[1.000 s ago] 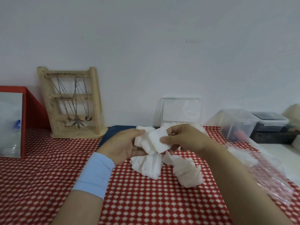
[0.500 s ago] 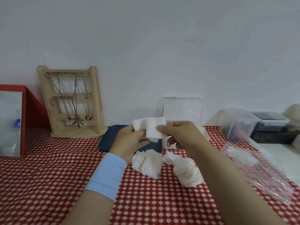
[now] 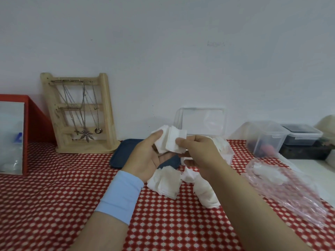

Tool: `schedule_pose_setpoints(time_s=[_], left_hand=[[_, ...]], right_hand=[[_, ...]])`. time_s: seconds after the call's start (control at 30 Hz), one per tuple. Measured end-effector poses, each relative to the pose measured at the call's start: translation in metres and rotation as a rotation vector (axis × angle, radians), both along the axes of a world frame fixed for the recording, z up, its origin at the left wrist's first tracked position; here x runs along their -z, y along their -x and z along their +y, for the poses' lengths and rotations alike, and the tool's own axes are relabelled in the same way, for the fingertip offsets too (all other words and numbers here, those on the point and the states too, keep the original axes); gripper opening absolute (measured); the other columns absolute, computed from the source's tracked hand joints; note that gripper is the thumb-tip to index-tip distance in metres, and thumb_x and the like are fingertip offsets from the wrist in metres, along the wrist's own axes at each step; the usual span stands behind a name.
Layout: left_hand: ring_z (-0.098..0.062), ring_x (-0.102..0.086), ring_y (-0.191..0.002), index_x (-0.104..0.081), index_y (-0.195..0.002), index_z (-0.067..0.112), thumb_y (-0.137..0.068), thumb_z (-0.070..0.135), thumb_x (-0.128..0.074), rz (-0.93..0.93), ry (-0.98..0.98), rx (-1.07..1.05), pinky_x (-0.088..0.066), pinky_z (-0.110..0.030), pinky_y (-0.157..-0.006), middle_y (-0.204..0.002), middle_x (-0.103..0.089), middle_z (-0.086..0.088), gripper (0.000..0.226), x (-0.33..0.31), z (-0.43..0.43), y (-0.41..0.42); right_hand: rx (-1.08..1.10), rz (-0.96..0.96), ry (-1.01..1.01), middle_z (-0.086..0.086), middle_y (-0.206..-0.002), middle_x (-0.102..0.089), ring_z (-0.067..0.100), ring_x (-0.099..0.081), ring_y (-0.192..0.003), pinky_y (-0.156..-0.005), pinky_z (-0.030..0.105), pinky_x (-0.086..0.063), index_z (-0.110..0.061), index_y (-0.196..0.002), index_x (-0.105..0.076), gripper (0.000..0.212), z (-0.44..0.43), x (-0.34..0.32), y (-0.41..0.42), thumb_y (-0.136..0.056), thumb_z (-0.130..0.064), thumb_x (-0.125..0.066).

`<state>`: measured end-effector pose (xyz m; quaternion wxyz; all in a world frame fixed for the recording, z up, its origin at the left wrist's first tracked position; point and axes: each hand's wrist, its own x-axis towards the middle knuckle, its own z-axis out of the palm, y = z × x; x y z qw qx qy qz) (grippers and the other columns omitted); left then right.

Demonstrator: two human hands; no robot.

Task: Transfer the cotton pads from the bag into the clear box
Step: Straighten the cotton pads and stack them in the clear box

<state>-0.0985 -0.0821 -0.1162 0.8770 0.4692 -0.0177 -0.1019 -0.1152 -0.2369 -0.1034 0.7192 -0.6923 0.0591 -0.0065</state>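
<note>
Red checked tablecloth (image 3: 54,205), bare white wall behind. Left hand (image 3: 146,160) cradles a stack of cotton pads (image 3: 170,142), and right hand (image 3: 199,153) pinches its right edge, just short of the clear box (image 3: 227,154). That loose stack could fan out and spill beside the box. The bag (image 3: 290,187) lies near right.

Your cloth (image 3: 54,205) is red with small white spots. Your cotton pads (image 3: 171,143) are white. Your wristband (image 3: 119,194) is light blue. The tray (image 3: 122,156) is dark blue.
</note>
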Motion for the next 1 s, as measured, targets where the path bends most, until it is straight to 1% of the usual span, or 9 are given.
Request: schedule_pose_setpoints(time_s=[0.1, 0.23, 0.33, 0.43, 0.53, 0.63, 0.73, 0.87, 1.0], left_hand=[[-0.030, -0.073, -0.107, -0.064, -0.126, 0.004, -0.099, 0.019, -0.061, -0.014, -0.086, -0.028, -0.061, -0.043, -0.090, -0.116, -0.075, -0.015, 0.031, -0.001, 0.003, -0.002], [-0.028, -0.075, -0.099, -0.065, -0.124, 0.006, -0.098, 0.019, -0.064, 0.013, -0.134, -0.085, -0.064, -0.038, -0.079, -0.113, -0.076, -0.013, 0.030, -0.001, 0.009, -0.004], [-0.024, -0.077, -0.090, -0.065, -0.122, 0.007, -0.094, 0.020, -0.070, 0.039, -0.215, -0.209, -0.064, -0.032, -0.072, -0.111, -0.075, -0.013, 0.031, 0.001, 0.017, -0.005], [-0.021, -0.074, -0.089, -0.067, -0.117, 0.002, -0.094, 0.016, -0.070, 0.007, -0.317, -0.263, -0.064, -0.028, -0.070, -0.105, -0.075, -0.013, 0.026, 0.004, 0.021, -0.005], [-0.023, -0.073, -0.100, -0.071, -0.114, 0.003, -0.096, 0.019, -0.067, -0.004, -0.359, -0.119, -0.063, -0.031, -0.072, -0.109, -0.076, -0.013, 0.024, 0.004, 0.017, -0.002], [-0.026, -0.073, -0.106, -0.071, -0.120, 0.006, -0.100, 0.021, -0.060, -0.006, -0.312, 0.004, -0.062, -0.036, -0.080, -0.114, -0.075, -0.015, 0.027, 0.002, 0.011, -0.002], [-0.031, -0.072, -0.107, -0.066, -0.123, 0.004, -0.102, 0.021, -0.056, 0.042, -0.259, -0.004, -0.062, -0.042, -0.085, -0.114, -0.074, -0.020, 0.029, 0.002, 0.010, -0.004], [-0.028, -0.075, -0.100, -0.065, -0.121, 0.001, -0.103, 0.019, -0.056, 0.050, -0.282, 0.006, -0.063, -0.035, -0.074, -0.113, -0.074, -0.020, 0.028, 0.003, 0.010, -0.003], [-0.030, -0.075, -0.101, -0.066, -0.122, -0.001, -0.103, 0.016, -0.054, -0.001, -0.327, 0.060, -0.063, -0.037, -0.083, -0.110, -0.075, -0.020, 0.029, 0.003, 0.006, 0.000]], right_hand=[[0.033, -0.033, -0.025, 0.012, -0.098, -0.076, 0.016, -0.069, -0.070, -0.049, 0.019, -0.051, -0.002, -0.103, -0.068, 0.018, 0.003, 0.000, 0.001, -0.089, -0.012, -0.074], [0.097, -0.055, -0.055, 0.007, -0.096, -0.076, 0.020, -0.074, -0.079, -0.058, 0.024, -0.059, -0.014, -0.116, -0.064, 0.038, 0.004, -0.001, 0.002, -0.082, -0.010, -0.081], [0.114, -0.068, -0.072, 0.004, -0.088, -0.079, 0.018, -0.076, -0.073, -0.064, 0.028, -0.063, -0.013, -0.108, -0.070, 0.029, -0.004, -0.005, 0.000, -0.082, -0.008, -0.081], [-0.023, -0.075, -0.005, 0.004, -0.087, -0.079, 0.018, -0.076, -0.074, -0.065, 0.030, -0.063, -0.009, -0.100, -0.075, 0.016, -0.014, -0.012, 0.000, -0.085, -0.008, -0.079], [-0.154, -0.106, 0.073, 0.005, -0.087, -0.079, 0.015, -0.073, -0.069, -0.061, 0.027, -0.059, -0.007, -0.096, -0.076, 0.011, -0.017, -0.015, 0.002, -0.085, -0.007, -0.078], [-0.150, -0.136, 0.141, 0.003, -0.084, -0.078, 0.012, -0.072, -0.066, -0.060, 0.028, -0.059, -0.009, -0.093, -0.077, 0.008, -0.014, -0.013, 0.002, -0.085, -0.008, -0.078], [-0.106, -0.146, 0.205, 0.001, -0.081, -0.078, 0.011, -0.071, -0.065, -0.060, 0.029, -0.060, -0.012, -0.088, -0.077, 0.005, -0.014, -0.008, -0.001, -0.085, -0.009, -0.079], [-0.102, -0.165, 0.197, 0.004, -0.083, -0.077, 0.014, -0.070, -0.066, -0.057, 0.028, -0.055, -0.012, -0.088, -0.076, 0.004, -0.016, -0.011, -0.001, -0.086, -0.012, -0.078], [-0.075, -0.166, 0.231, 0.005, -0.082, -0.078, 0.019, -0.073, -0.067, -0.050, 0.025, -0.052, -0.012, -0.087, -0.076, 0.005, -0.010, -0.009, 0.001, -0.084, -0.012, -0.080]])
